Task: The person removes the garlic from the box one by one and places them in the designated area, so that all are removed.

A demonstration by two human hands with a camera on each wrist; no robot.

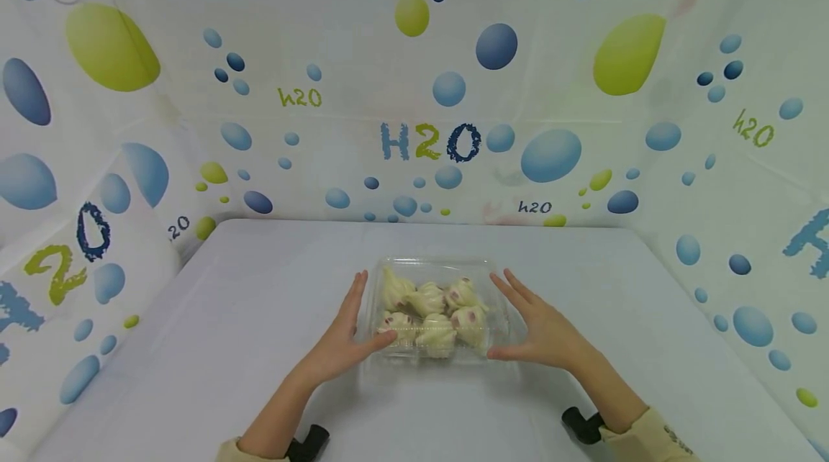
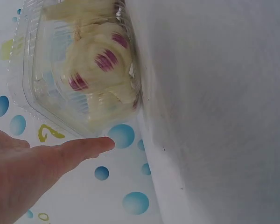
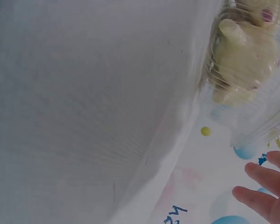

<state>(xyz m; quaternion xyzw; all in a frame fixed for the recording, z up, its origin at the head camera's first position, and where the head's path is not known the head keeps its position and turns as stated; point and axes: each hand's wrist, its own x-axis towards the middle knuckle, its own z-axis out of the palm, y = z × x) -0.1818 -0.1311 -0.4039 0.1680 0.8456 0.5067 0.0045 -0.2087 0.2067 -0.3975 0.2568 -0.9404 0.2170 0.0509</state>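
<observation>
A clear plastic box [image 1: 499, 318] with several pale garlic-like bulbs [image 1: 436, 336] inside sits on the white table. At its left side is the left hand [image 1: 340, 343], fingers straight, thumb at the near left corner. The right hand [image 1: 547, 329] is spread at the box's right side, thumb near the lower right corner. Whether either hand touches the plastic, I cannot tell. In the left wrist view, the left hand [image 2: 42, 163] lies beside the box [image 2: 30, 88] and a purple-marked bulb [image 2: 102, 60]. The right wrist view has the right fingers [image 3: 266, 179] apart from a bulb [image 3: 247, 56].
The white table [image 1: 259, 289] extends around the box. Behind it and at both sides hangs a white sheet [image 1: 350, 37] with blue and green drops and H2O lettering. A black strap piece [image 1: 583, 426] is on the right wrist, another [image 1: 309, 444] on the left.
</observation>
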